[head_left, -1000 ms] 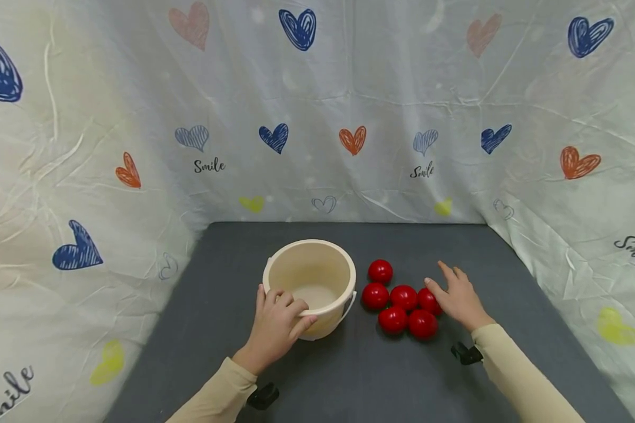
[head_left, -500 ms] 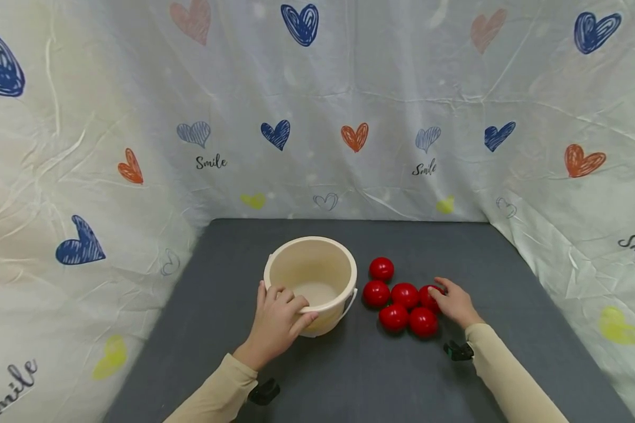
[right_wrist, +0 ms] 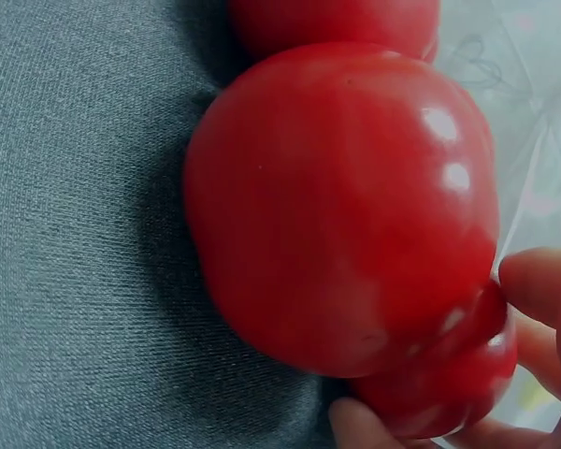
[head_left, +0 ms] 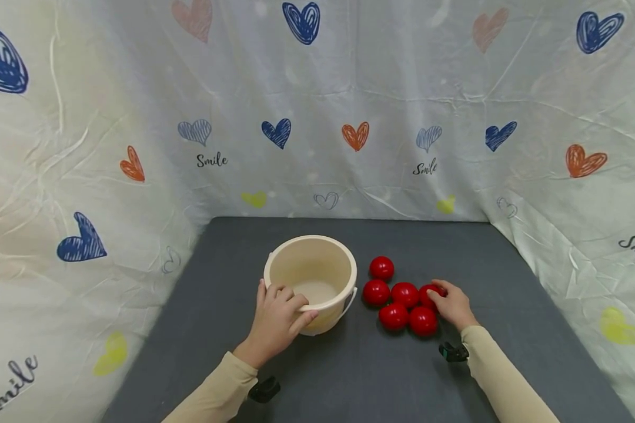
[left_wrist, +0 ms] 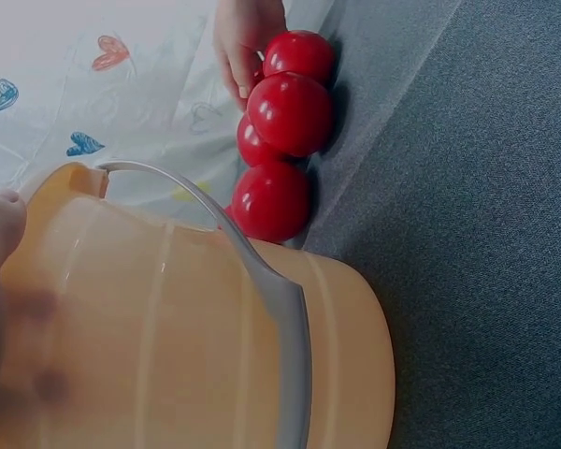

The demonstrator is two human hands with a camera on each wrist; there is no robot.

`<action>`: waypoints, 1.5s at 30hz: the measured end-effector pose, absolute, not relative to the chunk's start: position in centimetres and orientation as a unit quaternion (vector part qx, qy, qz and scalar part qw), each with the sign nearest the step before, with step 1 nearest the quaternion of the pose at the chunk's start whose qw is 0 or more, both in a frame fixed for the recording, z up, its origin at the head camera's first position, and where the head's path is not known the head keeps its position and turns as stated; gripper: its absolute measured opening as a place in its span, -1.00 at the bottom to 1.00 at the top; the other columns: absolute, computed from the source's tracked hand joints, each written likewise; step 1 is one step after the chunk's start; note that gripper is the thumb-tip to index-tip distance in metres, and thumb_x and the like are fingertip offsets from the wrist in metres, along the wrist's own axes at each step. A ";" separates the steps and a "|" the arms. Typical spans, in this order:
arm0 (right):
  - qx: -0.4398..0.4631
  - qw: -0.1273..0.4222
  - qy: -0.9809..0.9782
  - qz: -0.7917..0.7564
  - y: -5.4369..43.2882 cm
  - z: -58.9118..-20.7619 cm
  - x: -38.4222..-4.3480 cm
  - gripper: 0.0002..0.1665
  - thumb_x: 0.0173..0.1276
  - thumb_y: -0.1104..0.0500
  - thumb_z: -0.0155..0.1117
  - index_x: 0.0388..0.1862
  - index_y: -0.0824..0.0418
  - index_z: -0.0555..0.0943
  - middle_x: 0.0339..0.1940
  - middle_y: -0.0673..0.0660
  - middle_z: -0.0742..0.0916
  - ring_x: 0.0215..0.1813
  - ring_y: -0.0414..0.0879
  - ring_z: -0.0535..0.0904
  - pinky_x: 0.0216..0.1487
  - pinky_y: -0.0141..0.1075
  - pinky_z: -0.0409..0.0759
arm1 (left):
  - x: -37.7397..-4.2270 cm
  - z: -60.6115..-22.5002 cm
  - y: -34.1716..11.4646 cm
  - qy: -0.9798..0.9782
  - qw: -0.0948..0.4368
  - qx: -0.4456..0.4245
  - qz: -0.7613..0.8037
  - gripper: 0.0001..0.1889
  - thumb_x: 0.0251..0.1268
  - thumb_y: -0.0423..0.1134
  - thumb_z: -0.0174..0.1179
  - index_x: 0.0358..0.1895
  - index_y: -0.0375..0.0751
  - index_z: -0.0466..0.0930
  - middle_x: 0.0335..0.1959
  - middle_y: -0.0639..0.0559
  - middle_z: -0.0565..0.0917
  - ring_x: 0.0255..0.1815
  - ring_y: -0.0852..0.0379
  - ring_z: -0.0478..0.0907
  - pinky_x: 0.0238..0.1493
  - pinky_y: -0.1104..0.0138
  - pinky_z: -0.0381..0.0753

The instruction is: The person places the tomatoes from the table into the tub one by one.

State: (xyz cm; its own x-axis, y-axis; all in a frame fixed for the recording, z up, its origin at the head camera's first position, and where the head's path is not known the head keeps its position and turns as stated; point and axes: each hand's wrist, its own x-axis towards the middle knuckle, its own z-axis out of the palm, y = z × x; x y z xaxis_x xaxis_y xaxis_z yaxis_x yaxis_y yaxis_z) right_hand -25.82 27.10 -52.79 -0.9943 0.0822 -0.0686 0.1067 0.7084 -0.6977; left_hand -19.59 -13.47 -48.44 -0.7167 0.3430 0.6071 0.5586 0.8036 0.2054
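Observation:
My left hand (head_left: 277,323) grips the near left rim of a cream plastic bucket (head_left: 309,261), fingers inside and thumb outside. In the left wrist view the bucket's wall (left_wrist: 196,327) fills the lower left, its pale handle (left_wrist: 192,192) hanging at the side. Right of the bucket, several glossy red balls, somewhat tomato-like, lie close together. My right hand (head_left: 455,306) holds the rightmost red ball (head_left: 425,295) between thumb and fingers. In the right wrist view that ball (right_wrist: 439,388) is partly hidden behind a nearer red ball (right_wrist: 341,206).
A dark grey tabletop (head_left: 349,376) lies under everything. Behind and at both sides hangs a white curtain (head_left: 307,76) printed with hearts and the word Smile. A black wrist device (head_left: 264,389) sits at the left sleeve, another black device (head_left: 453,352) at the right.
My right hand has come down and left from above the rightmost red ball, and its fingers have closed round it. The left hand stays on the bucket's rim.

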 end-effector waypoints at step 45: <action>-0.093 -0.096 0.883 -0.450 20.4 -40.4 -28.5 -0.48 0.55 0.08 0.19 0.42 0.16 0.50 0.24 0.32 0.62 0.11 0.20 0.64 -0.05 -0.12 0.67 | -19.7 -48.5 -13.5 -0.907 0.287 -0.249 -0.179 -0.64 0.28 0.22 0.21 -0.31 0.00 0.66 -0.35 -0.01 0.62 0.00 -0.19 0.50 0.28 -0.60 0.11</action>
